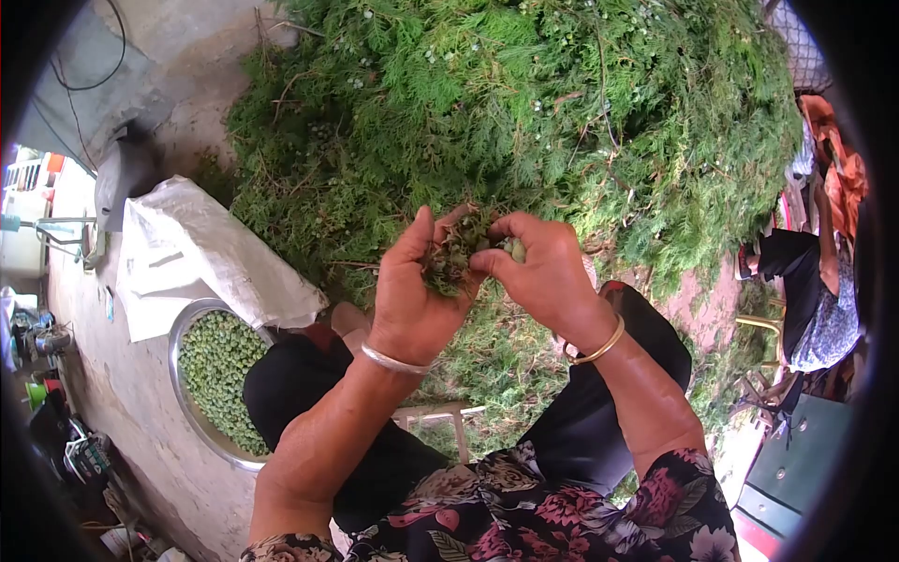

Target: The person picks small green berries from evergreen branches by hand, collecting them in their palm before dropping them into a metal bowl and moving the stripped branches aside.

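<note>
My left hand (412,292) is cupped, palm up, around a clump of brownish-green plant bits (449,258). From the right, my right hand (548,267) reaches the clump with thumb and forefinger pinched close together at its edge. Pale green seed cones (514,248) show between the curled fingers of that hand. Both hands are held above my lap, in front of a large heap of cut evergreen branches (524,103) that bear small pale cones.
A metal basin (175,361) full of green cones stands on the floor at left, beside a white sack (206,248). Loose sprigs (506,365) lie between my knees. Another person (829,300) sits at far right, near a green box (801,459).
</note>
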`<move>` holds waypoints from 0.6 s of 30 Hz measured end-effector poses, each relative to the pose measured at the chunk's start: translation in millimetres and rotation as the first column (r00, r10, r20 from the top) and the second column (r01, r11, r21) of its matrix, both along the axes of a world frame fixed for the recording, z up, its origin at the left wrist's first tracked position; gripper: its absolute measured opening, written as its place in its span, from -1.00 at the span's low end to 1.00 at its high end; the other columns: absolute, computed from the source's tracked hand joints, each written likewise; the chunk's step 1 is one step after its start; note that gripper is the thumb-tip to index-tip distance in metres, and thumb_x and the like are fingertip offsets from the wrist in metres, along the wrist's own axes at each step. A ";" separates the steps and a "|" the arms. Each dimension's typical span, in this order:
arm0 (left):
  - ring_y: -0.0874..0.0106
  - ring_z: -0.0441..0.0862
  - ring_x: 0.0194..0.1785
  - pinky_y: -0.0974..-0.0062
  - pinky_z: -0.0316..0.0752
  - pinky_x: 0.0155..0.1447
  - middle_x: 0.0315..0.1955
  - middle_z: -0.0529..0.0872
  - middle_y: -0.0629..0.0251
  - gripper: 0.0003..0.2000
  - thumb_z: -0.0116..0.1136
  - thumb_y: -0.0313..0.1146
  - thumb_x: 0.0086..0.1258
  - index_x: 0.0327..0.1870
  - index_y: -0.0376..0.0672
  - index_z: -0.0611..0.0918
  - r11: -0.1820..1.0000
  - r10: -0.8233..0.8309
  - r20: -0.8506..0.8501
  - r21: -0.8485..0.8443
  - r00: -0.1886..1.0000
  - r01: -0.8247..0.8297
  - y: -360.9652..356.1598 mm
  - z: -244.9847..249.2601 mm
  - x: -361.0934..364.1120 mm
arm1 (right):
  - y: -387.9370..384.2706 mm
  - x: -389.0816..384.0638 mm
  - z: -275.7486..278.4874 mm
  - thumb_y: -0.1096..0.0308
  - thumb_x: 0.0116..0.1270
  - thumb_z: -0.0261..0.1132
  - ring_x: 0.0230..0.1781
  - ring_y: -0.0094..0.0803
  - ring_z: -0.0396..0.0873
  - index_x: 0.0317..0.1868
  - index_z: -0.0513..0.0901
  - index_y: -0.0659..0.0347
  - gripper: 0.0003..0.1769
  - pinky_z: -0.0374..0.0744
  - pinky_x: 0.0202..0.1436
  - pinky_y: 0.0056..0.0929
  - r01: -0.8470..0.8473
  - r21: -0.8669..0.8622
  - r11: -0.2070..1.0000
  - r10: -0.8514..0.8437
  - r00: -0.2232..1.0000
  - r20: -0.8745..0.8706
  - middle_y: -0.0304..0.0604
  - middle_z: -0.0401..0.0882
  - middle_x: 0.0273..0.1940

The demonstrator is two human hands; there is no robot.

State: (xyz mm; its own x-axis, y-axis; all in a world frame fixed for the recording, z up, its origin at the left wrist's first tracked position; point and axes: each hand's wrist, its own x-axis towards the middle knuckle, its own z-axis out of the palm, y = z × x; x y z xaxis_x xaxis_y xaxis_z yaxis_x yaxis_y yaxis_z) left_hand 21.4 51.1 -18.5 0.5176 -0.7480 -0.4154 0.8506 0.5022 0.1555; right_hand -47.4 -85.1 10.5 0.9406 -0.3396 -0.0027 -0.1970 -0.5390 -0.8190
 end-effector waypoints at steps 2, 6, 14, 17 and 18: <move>0.22 0.55 0.06 0.25 0.48 0.20 -0.02 0.59 0.03 -0.53 -0.13 -0.07 0.52 0.10 -0.38 0.46 1.000 0.027 -0.035 0.006 0.999 -0.027 -0.4 0.8 -0.3 | -3.1 1.0 -4.8 0.41 0.05 0.40 -0.58 -0.28 0.55 -0.35 0.64 0.38 -0.80 0.51 -0.45 -0.36 0.006 -0.081 0.997 -0.005 1.000 0.010 0.05 0.59 -0.53; 0.17 0.52 0.12 0.18 0.43 0.27 0.02 0.56 -0.05 -0.53 -0.13 -0.08 0.52 0.11 -0.41 0.45 0.998 0.044 -0.067 -0.044 0.997 -0.047 1.2 2.8 3.9 | -11.4 4.1 11.4 0.44 0.11 0.36 -0.65 -0.58 0.42 -0.31 0.64 0.37 -0.83 0.36 -0.61 -0.57 0.142 0.491 0.860 -0.098 0.989 -0.115 -0.19 0.55 -0.58; 0.25 0.63 -0.07 0.27 0.60 0.06 -0.15 0.65 0.08 -0.73 0.06 -0.31 0.45 -0.02 -0.35 0.52 0.996 -0.007 -0.043 0.093 0.999 0.011 4.0 7.3 1.4 | -19.2 4.1 10.7 0.50 0.17 0.32 -0.69 -0.71 0.31 -0.18 0.60 0.39 -0.79 0.14 -0.70 -0.75 0.190 0.904 0.383 -0.074 0.982 -0.175 -0.32 0.47 -0.58; 0.24 0.64 -0.10 0.29 0.62 0.02 -0.14 0.65 0.06 -0.74 0.08 -0.34 0.43 -0.03 -0.36 0.52 0.992 -0.048 -0.006 0.121 0.999 0.048 3.1 8.2 0.7 | -20.1 4.2 9.6 0.49 0.19 0.33 -0.69 -0.72 0.30 -0.17 0.59 0.38 -0.79 0.14 -0.70 -0.75 0.171 0.947 0.273 -0.058 0.985 -0.161 -0.32 0.48 -0.56; 0.27 0.64 -0.13 0.32 0.62 -0.01 -0.15 0.66 0.08 -0.77 0.09 -0.37 0.42 -0.05 -0.35 0.54 0.988 -0.061 0.005 0.140 0.998 0.060 2.6 9.2 0.8 | -19.7 4.2 10.3 0.49 0.19 0.33 -0.68 -0.72 0.32 -0.16 0.60 0.37 -0.78 0.14 -0.70 -0.75 0.179 0.938 0.296 -0.070 0.984 -0.165 -0.32 0.48 -0.55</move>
